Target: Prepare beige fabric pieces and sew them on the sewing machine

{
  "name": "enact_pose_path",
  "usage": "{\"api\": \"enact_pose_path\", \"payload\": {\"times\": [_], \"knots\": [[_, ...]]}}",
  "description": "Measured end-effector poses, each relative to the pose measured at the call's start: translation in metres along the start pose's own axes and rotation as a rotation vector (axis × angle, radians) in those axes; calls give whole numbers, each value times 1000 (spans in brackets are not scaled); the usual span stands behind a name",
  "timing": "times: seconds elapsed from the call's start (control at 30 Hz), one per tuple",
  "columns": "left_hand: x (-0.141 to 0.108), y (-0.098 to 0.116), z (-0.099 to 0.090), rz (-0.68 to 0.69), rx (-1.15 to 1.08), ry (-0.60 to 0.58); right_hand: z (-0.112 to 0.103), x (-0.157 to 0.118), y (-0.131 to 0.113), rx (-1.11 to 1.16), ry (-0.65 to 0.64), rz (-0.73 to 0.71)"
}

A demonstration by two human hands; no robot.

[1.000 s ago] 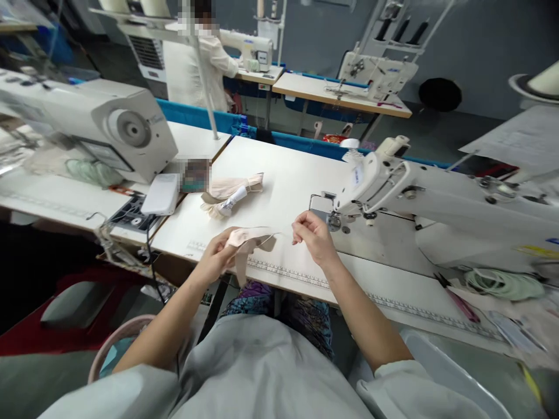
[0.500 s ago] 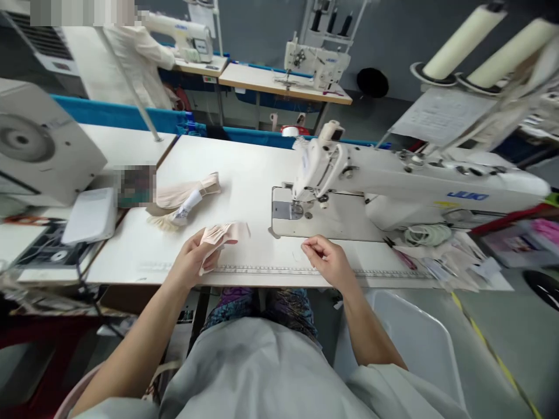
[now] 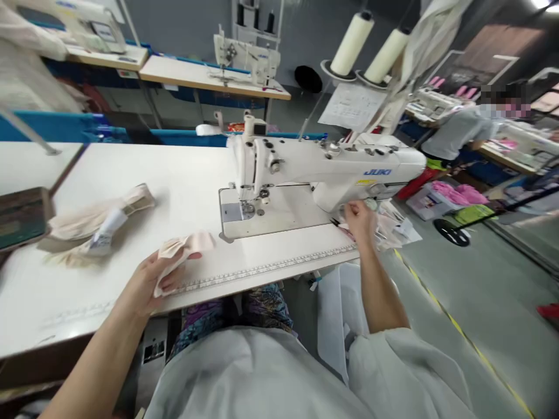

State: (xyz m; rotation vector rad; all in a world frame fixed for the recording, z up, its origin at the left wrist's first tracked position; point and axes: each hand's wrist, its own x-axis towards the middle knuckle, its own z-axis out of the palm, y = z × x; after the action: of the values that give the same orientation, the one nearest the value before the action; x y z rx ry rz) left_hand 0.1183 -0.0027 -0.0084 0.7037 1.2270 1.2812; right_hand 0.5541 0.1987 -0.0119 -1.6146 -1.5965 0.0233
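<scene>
My left hand [image 3: 151,279] is closed on a gathered piece of pale pink fabric [image 3: 196,243] over the table's front edge, left of the sewing machine [image 3: 288,169]. My right hand [image 3: 358,220] is at the right end of the table, below the machine's arm, beside red-handled snips [image 3: 346,231] and a heap of fabric scraps [image 3: 393,226]. Its fingers are bent together, and whatever they touch is hidden. A tied bundle of pale fabric strips [image 3: 102,224] lies on the white table to the left.
A measuring tape [image 3: 262,269] runs along the table's front edge. A phone [image 3: 24,218] stands at the far left. A translucent bin [image 3: 338,314] is below the table at the right. Thread cones [image 3: 353,43] rise behind the machine. Another person [image 3: 454,131] works at the far right.
The view has turned to the right. My right hand has moved right, from in front of the machine to the snips and scraps. My left hand still holds the fabric.
</scene>
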Motion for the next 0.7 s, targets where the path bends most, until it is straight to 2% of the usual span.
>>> {"api": "enact_pose_path", "payload": {"times": [0.07,0.17,0.27,0.37,0.43,0.47,0.53,0.63,0.67,0.7], "knots": [[-1,0,4,-69,-41,34,-5,5,1,-31,35,-9],[0,-2,2,-123,-78,8,-16,5,8,-54,134,-7],[1,-5,-4,-86,-93,-25,-26,-7,15,-46,215,-24],[-2,-9,-5,-12,-50,-35,-29,-35,-2,41,377,-177],[-5,-11,-3,47,18,-44,-23,-59,-33,218,238,-221],[-7,-13,-1,80,61,-47,-18,-72,-53,353,102,-197],[-12,-16,1,145,143,-53,-4,-96,-99,443,-188,-260],[-22,-19,2,225,252,-80,18,-122,-164,566,-660,-489],[-26,-20,1,258,300,-84,25,-127,-182,609,-796,-574],[-30,-19,0,295,358,-80,31,-131,-196,636,-878,-635]]}}
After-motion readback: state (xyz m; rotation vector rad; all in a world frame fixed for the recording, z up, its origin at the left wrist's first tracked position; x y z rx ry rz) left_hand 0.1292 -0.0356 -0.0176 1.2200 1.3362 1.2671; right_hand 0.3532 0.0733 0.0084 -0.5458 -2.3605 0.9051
